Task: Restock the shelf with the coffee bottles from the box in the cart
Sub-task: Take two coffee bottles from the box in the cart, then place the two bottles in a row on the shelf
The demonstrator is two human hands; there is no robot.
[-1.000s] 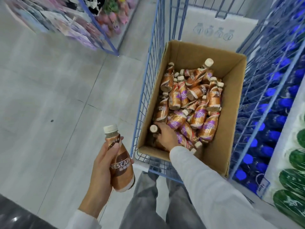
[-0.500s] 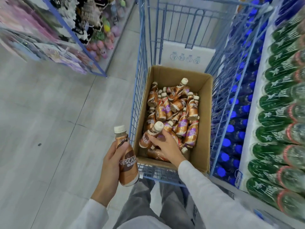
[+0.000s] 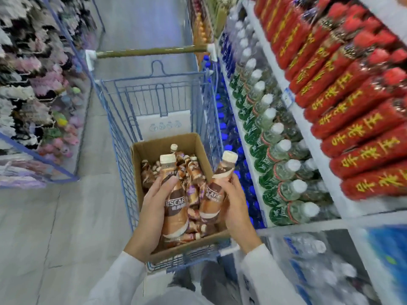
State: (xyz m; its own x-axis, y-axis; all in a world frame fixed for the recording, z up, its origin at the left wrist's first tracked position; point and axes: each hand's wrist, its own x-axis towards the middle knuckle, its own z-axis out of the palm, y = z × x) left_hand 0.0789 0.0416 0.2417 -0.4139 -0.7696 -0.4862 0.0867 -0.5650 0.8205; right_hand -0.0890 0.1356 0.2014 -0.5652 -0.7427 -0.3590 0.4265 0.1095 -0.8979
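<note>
My left hand (image 3: pixel 154 208) and right hand (image 3: pixel 234 208) each clamp a bottle (image 3: pixel 174 201) above the box's (image 3: pixel 141 164) near edge; next I'd carry both to the shelf (image 3: pixel 326 155).

Left-hand bottle (image 3: pixel 175 201): brown Nescafe label, cream cap, upright, held above the box.
Right-hand bottle (image 3: pixel 214 192): same kind, cap tilted right.
Box (image 3: pixel 141 172): open cardboard, in the blue wire cart (image 3: pixel 123 164).
Loose bottles (image 3: pixel 189 170): heaped anyhow inside.

Red bottles (image 3: pixel 343 89) with yellow lettering are ranked above green-labelled water bottles (image 3: pixel 275 170); plush toys (image 3: pixel 59 128) are displayed across the grey floor (image 3: pixel 66 216).
</note>
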